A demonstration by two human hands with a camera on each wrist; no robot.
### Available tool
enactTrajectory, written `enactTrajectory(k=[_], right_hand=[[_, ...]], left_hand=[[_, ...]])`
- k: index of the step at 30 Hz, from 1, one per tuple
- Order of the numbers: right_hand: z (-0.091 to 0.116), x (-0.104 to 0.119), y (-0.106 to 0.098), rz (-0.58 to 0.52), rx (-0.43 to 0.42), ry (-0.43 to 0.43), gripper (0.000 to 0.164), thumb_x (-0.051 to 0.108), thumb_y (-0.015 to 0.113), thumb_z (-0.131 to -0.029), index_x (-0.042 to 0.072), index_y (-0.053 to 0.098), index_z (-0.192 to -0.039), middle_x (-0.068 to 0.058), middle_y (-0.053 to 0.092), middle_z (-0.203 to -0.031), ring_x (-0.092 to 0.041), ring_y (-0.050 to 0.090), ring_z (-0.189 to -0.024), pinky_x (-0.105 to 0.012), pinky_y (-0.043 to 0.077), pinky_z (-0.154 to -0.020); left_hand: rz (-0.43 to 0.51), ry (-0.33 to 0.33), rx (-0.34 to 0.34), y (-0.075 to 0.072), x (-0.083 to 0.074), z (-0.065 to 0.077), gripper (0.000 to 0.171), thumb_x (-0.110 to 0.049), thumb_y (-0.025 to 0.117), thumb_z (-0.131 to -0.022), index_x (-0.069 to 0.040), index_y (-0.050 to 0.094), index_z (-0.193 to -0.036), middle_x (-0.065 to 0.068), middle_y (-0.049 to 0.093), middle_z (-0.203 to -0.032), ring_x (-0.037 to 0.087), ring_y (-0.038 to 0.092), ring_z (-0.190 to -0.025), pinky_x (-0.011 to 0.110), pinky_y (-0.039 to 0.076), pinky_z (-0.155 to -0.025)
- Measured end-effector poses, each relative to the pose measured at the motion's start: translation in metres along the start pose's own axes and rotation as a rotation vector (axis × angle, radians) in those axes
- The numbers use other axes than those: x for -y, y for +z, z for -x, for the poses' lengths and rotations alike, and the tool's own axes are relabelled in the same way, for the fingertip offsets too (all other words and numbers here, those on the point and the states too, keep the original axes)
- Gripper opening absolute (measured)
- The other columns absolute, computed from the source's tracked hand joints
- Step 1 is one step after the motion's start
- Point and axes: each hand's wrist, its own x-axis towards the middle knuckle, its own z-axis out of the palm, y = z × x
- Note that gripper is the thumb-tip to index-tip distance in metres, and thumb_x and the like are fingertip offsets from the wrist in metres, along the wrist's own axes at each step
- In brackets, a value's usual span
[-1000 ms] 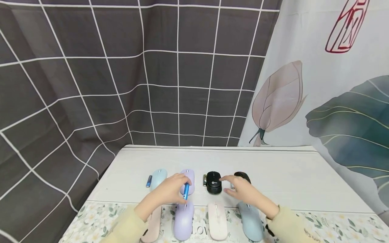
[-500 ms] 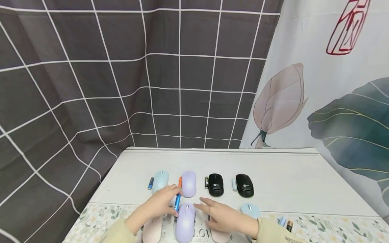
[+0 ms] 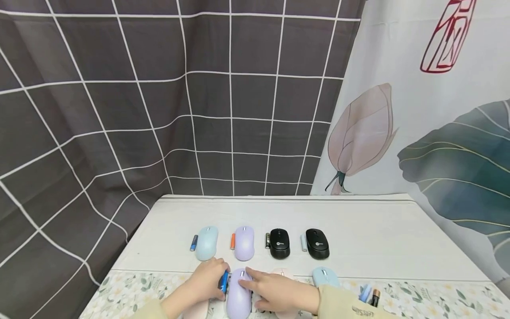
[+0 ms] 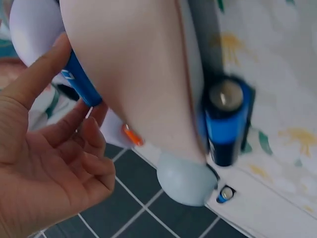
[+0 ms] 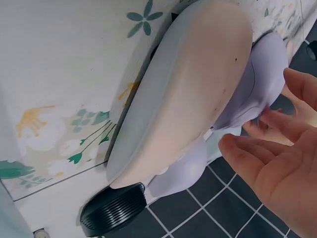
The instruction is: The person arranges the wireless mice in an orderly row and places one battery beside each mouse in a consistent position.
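Observation:
Between thumb and fingers my left hand [image 3: 207, 280] holds a blue battery [image 3: 223, 282] along the left side of the front purple mouse [image 3: 238, 299]. The left wrist view shows the thumb on one end of that battery and a fingertip at the other. My right hand [image 3: 275, 290] reaches over a cream-pink mouse [image 5: 198, 84], its extended fingertips on or close to the top of the purple mouse. Another pink mouse [image 4: 133, 74] lies under my left wrist, with a second blue battery [image 4: 225, 124] beside it.
Along the back stand a light blue mouse [image 3: 207, 243], a purple mouse [image 3: 244, 243] and two black mice [image 3: 280, 243], each with a battery at its left. At the front right are another light blue mouse [image 3: 325, 277], a pale blue battery [image 3: 365, 292] and a copper-topped battery [image 3: 375, 297].
My left hand has brought the blue battery nearer and left, from above the back purple mouse to beside the front one. My right hand has moved left from the black mice to the front purple mouse.

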Motion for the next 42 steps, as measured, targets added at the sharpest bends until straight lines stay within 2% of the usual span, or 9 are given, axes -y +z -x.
enactTrajectory(k=[7, 15, 20, 32, 42], right_hand=[[-0.006, 0.000, 0.003, 0.029, 0.025, -0.034, 0.056, 0.025, 0.064, -0.088, 0.007, 0.046, -0.138, -0.020, 0.051, -0.137, -0.020, 0.057, -0.118, -0.023, 0.051, -0.091], [-0.008, -0.003, 0.000, 0.009, 0.058, -0.034, 0.057, 0.028, 0.063, -0.089, 0.007, 0.045, -0.138, -0.017, 0.050, -0.138, -0.020, 0.055, -0.122, -0.024, 0.049, -0.095], [-0.011, -0.003, -0.003, 0.003, 0.075, -0.049, 0.055, 0.029, 0.063, -0.089, 0.006, 0.045, -0.136, -0.016, 0.051, -0.138, -0.019, 0.053, -0.124, -0.023, 0.047, -0.097], [-0.014, -0.011, -0.007, -0.118, 0.187, -0.031, 0.058, 0.023, 0.063, -0.089, 0.008, 0.039, -0.140, -0.018, 0.043, -0.144, -0.019, 0.053, -0.124, -0.024, 0.045, -0.100], [-0.013, -0.007, -0.007, -0.101, 0.185, -0.038, 0.060, 0.023, 0.064, -0.088, 0.005, 0.038, -0.139, -0.021, 0.042, -0.144, -0.021, 0.050, -0.128, -0.023, 0.044, -0.101]], left_hand=[[-0.020, -0.050, 0.023, 0.007, -0.007, 0.002, 0.052, -0.025, 0.087, -0.054, -0.008, 0.064, -0.098, 0.001, 0.063, -0.089, 0.014, 0.053, -0.078, 0.034, 0.046, -0.068], [0.007, -0.076, 0.061, 0.011, -0.006, 0.000, 0.054, -0.025, 0.088, -0.055, -0.005, 0.065, -0.100, 0.003, 0.065, -0.090, 0.016, 0.054, -0.079, 0.039, 0.049, -0.071], [-0.007, -0.063, 0.049, 0.011, -0.006, 0.002, 0.055, -0.026, 0.088, -0.054, -0.005, 0.066, -0.099, 0.002, 0.066, -0.089, 0.014, 0.053, -0.078, 0.033, 0.047, -0.068], [-0.020, -0.057, 0.045, 0.011, -0.009, 0.001, 0.056, -0.026, 0.089, -0.052, -0.005, 0.065, -0.098, 0.003, 0.065, -0.089, 0.015, 0.052, -0.077, 0.034, 0.047, -0.066], [0.016, -0.031, 0.064, 0.009, -0.005, 0.002, 0.057, -0.025, 0.089, -0.051, -0.006, 0.065, -0.099, 0.001, 0.065, -0.090, 0.012, 0.053, -0.078, 0.034, 0.049, -0.067]])
